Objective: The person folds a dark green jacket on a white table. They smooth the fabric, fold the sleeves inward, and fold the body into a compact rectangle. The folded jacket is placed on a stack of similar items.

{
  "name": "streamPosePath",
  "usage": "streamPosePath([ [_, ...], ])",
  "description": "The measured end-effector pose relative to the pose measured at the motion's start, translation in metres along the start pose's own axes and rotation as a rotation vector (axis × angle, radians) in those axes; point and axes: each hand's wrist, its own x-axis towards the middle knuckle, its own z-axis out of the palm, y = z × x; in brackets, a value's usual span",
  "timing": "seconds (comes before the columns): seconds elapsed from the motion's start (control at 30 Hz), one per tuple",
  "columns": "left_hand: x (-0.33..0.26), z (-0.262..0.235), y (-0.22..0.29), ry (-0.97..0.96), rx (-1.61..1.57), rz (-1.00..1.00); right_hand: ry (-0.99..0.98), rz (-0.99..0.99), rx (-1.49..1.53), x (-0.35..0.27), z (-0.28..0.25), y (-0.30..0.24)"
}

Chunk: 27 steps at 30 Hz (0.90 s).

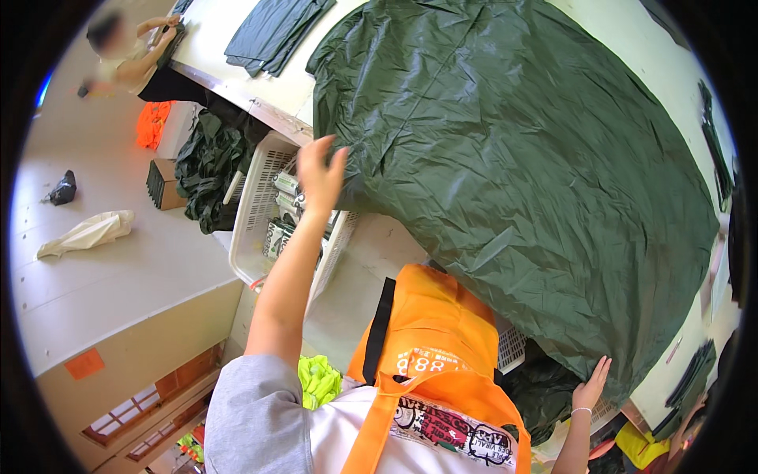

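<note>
Spreading seems in hand: the green sheet point(505, 174) covers the worktop point(209, 51), overhanging its near edge. The left hand point(318, 180) is loosely open; the right hand point(588, 391) touches the sheet, its pinch unclear. Straightening calls for a light, even pull.

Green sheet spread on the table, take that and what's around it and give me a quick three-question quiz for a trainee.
1. Which hand touches the green sheet near the picture's lower right?
2. What colour is the apron? a) blue b) orange c) grey
3. True or false: the white basket holds packages.

Key: 1. The right hand. 2. b. 3. True.
</note>
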Motion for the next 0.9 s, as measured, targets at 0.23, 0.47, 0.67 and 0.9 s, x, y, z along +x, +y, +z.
streamPosePath([
  [0.23, 0.021, 0.065, 0.024, -0.288, 0.05, 0.01, -0.199, -0.174, -0.084, 0.07, -0.066, -0.074],
  [0.47, 0.023, 0.055, 0.005, -0.372, -0.226, -0.163, 0.034, -0.826, 0.647, 0.156, -0.084, -0.371],
  [0.67, 0.035, 0.052, 0.014, -0.33, -0.018, 0.258, 0.17, -1.158, 0.602, 0.198, -0.035, -0.569],
  [0.9, 0.033, 0.051, -0.003, -0.482, 0.166, 0.319, 0.212, -1.239, 0.125, 0.219, -0.031, -0.606],
])
